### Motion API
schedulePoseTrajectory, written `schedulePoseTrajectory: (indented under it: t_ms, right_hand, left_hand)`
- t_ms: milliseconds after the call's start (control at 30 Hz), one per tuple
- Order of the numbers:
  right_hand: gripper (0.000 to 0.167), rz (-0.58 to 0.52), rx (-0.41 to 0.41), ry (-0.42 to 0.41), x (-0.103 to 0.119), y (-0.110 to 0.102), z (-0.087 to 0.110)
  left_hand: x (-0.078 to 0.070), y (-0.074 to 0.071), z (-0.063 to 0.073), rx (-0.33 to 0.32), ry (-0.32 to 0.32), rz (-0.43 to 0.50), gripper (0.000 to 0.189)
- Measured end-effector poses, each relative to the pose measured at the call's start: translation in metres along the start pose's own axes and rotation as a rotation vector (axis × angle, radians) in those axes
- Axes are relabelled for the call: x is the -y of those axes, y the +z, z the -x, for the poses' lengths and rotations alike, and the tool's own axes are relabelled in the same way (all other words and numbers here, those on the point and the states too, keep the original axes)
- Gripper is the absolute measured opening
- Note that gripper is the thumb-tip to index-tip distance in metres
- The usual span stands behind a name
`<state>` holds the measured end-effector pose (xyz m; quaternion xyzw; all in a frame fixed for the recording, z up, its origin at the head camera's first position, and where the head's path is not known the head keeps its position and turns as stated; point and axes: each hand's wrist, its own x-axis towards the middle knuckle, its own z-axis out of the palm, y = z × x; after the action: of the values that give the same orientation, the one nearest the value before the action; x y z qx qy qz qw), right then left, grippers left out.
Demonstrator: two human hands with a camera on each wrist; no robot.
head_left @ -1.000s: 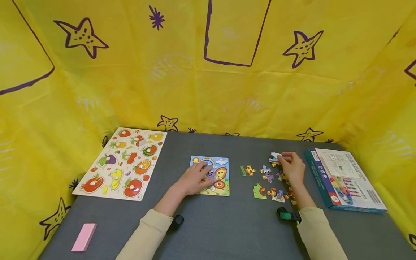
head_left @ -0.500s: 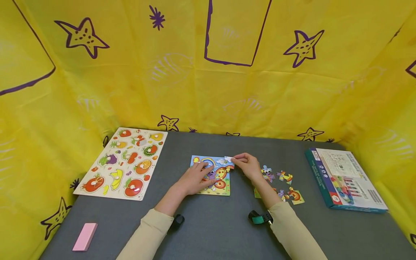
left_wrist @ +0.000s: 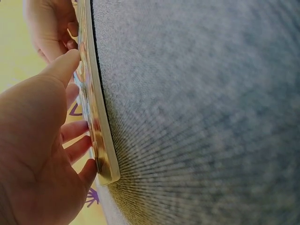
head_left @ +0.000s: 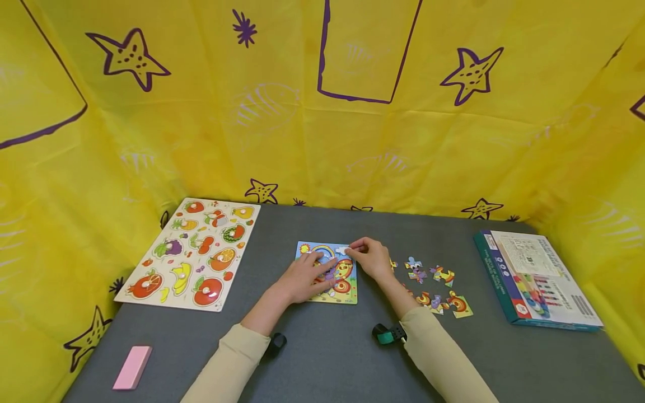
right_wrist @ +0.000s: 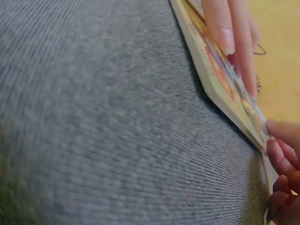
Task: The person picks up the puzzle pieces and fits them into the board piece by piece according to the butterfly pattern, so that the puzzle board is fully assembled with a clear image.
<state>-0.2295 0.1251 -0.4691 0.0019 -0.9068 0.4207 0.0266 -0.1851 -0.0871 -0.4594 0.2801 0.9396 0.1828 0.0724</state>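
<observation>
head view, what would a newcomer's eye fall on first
Probably the bright yellow cloth with purple starfish outlines, filling the background. Then the butterfly puzzle, central on the table, the left hand resting on it, the right hand at its far right corner. The fruit puzzle board lies farther left.

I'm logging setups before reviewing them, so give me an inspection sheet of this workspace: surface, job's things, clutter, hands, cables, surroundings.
Surface: grey table, looks level.
Job's things: small puzzle board flat between the hands; loose puzzle pieces right of it, some partly hidden.
Clutter: fruit board and pink block on the left; box on the right.
Hands: left hand rests on the puzzle board, fingers spread; right hand pinches a cloud piece at its far right corner. Dark band on the right wrist.
Cables: nothing seen.
Surroundings: yellow cloth with purple drawings, behind and on both sides.
</observation>
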Motion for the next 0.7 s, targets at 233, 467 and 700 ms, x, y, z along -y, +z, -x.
schedulePoseTrajectory:
  t_ms: [233,467,700]
  right_hand:
    - [0.019,0.052,-0.006,-0.019,-0.0023,0.0042,-0.0020]
    - [0.021,0.070,-0.007,-0.018,-0.0022,0.0052,-0.0019]
    - [0.022,0.096,-0.040,-0.036,-0.0037,0.0087,-0.0006]
  left_hand:
    - [0.0012,0.0012,-0.0007,0.011,0.004,-0.033,0.056]
    - [0.0008,0.0008,-0.0007,0.009,0.002,-0.045,0.056]
    - [0.0004,0.0018,-0.0016,0.008,-0.007,-0.058,0.057]
